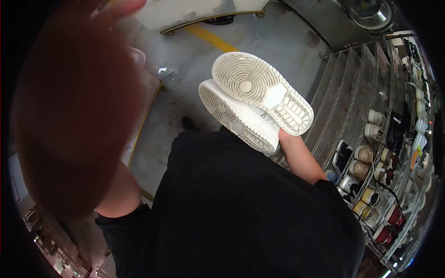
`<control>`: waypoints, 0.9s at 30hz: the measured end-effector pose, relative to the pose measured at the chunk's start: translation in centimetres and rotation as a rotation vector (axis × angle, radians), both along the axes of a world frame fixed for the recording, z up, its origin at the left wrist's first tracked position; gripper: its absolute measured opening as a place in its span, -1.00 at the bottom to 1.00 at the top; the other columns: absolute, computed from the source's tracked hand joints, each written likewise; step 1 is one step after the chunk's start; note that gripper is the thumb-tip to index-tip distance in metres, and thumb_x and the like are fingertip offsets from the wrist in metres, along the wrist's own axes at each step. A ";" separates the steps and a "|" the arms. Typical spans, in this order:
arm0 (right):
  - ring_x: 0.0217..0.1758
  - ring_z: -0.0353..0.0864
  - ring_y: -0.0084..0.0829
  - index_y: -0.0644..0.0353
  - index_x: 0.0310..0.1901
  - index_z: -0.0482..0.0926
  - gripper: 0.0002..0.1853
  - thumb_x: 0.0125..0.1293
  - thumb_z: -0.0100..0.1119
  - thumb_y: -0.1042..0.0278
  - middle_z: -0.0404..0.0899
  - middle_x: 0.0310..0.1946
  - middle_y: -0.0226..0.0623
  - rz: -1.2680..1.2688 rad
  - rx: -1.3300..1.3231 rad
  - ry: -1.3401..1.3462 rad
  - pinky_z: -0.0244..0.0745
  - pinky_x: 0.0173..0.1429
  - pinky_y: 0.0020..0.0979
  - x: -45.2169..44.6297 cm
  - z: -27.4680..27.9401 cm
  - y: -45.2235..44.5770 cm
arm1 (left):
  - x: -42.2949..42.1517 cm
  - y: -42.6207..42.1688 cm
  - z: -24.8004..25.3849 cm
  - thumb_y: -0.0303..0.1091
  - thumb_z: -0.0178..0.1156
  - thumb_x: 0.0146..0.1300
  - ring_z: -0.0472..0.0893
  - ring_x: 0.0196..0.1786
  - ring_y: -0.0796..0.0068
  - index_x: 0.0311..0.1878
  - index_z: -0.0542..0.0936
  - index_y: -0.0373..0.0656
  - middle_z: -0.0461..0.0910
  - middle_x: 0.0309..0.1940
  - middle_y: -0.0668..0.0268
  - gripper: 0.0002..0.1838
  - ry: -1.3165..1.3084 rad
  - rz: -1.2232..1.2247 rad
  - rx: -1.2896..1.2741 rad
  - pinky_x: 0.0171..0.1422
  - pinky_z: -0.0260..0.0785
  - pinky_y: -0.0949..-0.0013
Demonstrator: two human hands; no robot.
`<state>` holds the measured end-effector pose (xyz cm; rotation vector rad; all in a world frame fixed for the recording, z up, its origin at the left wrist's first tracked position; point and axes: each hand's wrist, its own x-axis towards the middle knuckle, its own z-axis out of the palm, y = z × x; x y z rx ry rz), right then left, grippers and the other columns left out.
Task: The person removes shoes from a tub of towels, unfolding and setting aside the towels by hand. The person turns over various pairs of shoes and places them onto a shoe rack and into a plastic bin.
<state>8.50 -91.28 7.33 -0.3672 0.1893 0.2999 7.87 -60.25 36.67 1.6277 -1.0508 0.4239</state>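
A pair of white sneakers [262, 95] is in front of me, the cream soles with round tread rings facing the camera. My right hand [283, 135] grips them at the heel end; its fingers are mostly hidden behind the shoes. The two shoes lie against each other, one overlapping the other. My left hand [88, 106] is raised very close to the camera as a dark, blurred shape over the left side. How its fingers are held cannot be made out, nor whether they hold anything.
To the right stands a wire shelf rack [320, 111] with several pairs of shoes [364, 162] on its lower right part. A white basin or table with a yellowish edge [185, 11] is at the top. A yellow line [211, 37] crosses the grey, wet-looking floor [171, 106].
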 end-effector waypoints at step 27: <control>0.48 0.39 -0.01 0.26 0.49 0.28 -0.19 0.45 0.03 -0.24 0.34 0.46 0.03 -0.005 -0.067 -0.051 0.33 0.53 0.04 -2.4 0.5 -0.6 | -6.3 -1.2 -0.2 -0.15 0.28 0.37 0.42 0.41 0.24 0.38 0.42 -0.26 0.47 0.34 0.08 -0.39 -0.044 0.020 0.114 0.43 0.27 0.16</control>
